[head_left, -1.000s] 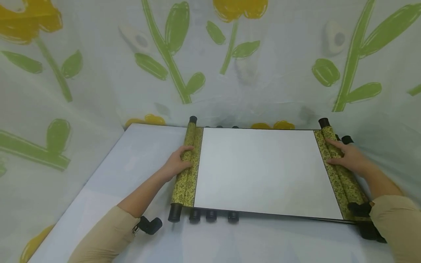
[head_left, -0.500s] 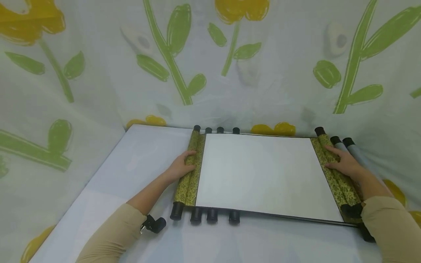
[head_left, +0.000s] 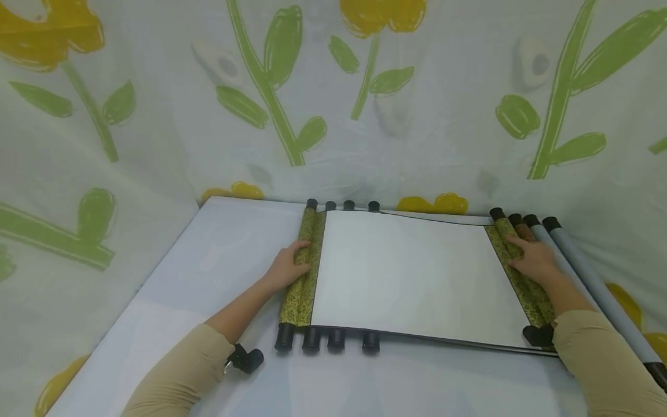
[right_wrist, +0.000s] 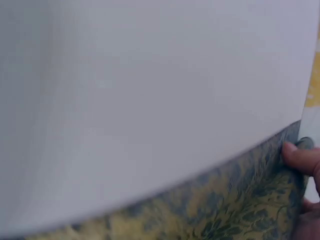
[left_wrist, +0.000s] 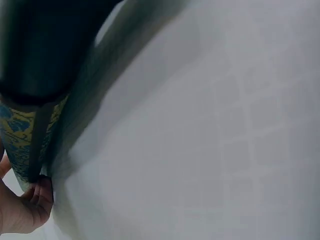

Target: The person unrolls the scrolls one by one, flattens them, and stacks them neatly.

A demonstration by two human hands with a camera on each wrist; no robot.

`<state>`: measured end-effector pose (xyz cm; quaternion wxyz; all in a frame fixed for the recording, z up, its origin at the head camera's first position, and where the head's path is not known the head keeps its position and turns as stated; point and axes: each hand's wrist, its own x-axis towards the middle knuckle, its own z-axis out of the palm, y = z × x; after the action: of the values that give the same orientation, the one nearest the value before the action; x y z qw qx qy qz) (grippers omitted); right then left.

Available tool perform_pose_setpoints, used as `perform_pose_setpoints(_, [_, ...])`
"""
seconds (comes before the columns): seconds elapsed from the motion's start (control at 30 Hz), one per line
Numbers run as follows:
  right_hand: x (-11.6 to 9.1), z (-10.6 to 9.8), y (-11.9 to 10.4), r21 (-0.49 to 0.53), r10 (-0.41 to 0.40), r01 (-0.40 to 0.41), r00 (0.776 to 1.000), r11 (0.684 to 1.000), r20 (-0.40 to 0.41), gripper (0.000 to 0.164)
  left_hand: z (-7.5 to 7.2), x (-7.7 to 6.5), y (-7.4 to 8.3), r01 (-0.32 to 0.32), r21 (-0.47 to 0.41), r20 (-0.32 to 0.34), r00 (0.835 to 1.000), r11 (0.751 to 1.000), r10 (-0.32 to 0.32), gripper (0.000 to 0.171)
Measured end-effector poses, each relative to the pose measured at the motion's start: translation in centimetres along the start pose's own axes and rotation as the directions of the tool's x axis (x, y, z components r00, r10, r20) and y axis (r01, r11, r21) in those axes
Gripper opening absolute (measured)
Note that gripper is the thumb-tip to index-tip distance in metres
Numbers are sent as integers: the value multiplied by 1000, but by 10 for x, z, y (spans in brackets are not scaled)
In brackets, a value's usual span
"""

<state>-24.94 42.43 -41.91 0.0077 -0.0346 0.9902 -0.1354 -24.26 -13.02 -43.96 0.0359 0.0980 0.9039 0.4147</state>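
A hanging scroll (head_left: 406, 272) with a blank white sheet lies stretched between two rollers covered in yellow-green patterned cloth. My left hand (head_left: 283, 267) grips the left roller (head_left: 293, 298) around its middle. In the left wrist view, fingers (left_wrist: 42, 195) curl around this patterned roller below its dark end knob (left_wrist: 40, 55). On the other side, my right hand (head_left: 537, 263) holds the right roller (head_left: 501, 223), thumb and forefinger spread along it. The right wrist view has the thumb (right_wrist: 297, 157) pressing the patterned cloth border (right_wrist: 220, 200) beside the white sheet.
Black knobs (head_left: 336, 340) of several rolled scrolls poke out beneath the sheet, front and back. Right of my right hand lie a brown roll (head_left: 523, 231) and two grey rolls (head_left: 607, 295). A flowered curtain (head_left: 406, 145) hangs behind the white table (head_left: 219, 260).
My right hand has moved left with the right roller, and the scroll's far edge has come lower. The brown and grey rolls at right have come into view. My left hand has barely moved.
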Motion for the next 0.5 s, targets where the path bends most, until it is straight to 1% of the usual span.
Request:
perform_pose_setpoints(0.03, [1,1,-1,-37,4,-4,1000,999,-3,62,-1,0,0,5,2,-1,1000,1000,-5,62])
perform_pose_setpoints(0.1, [2,1,-3,-66,7,-7,1000,998,0,61,-3,-1,0,18,-5,6,1000,1000,-18,61])
perform_pose_setpoints(0.2, [2,-1,-5,-64,1,1,1000,998,19,60,-8,-2,0,48,-30,26,999,998,-47,59])
perform_pose_setpoints(0.3, [1,-3,-6,-70,-28,30,999,997,27,58,-13,-4,1,45,-22,49,998,999,-44,61])
perform_pose_setpoints(0.4, [-3,-5,-9,-91,-63,65,998,994,23,62,-19,-7,3,34,53,55,998,998,-37,69])
perform_pose_setpoints(0.5, [-6,-6,-17,-108,-85,87,996,990,22,75,-24,-14,9,26,157,48,998,987,-34,77])
